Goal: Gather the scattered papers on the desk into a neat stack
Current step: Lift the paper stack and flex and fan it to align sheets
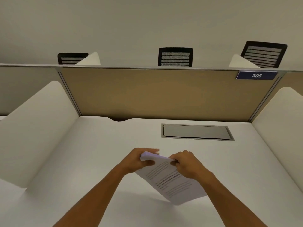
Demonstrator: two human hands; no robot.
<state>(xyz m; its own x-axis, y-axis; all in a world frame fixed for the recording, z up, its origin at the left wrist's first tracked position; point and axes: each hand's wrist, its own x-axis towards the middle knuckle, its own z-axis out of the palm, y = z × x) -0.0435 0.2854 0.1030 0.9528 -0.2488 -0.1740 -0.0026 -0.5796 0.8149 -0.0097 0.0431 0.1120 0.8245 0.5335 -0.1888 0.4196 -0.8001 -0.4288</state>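
I've got the papers (170,179) gripped at their far edge w/ both hands, left hand (139,161) & right hand (185,164), held tilted above the bench (82,161), centre-near.

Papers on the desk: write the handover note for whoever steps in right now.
Left hand: gripping the top left corner of the paper stack.
Right hand: gripping the top right edge of the same stack.
Stack: held tilted above the desk, lower end near the surface, printed side up.
Done: no loose sheets show on the desk; all visible papers are in hand.
Left: square the edges and lay the stack flat.
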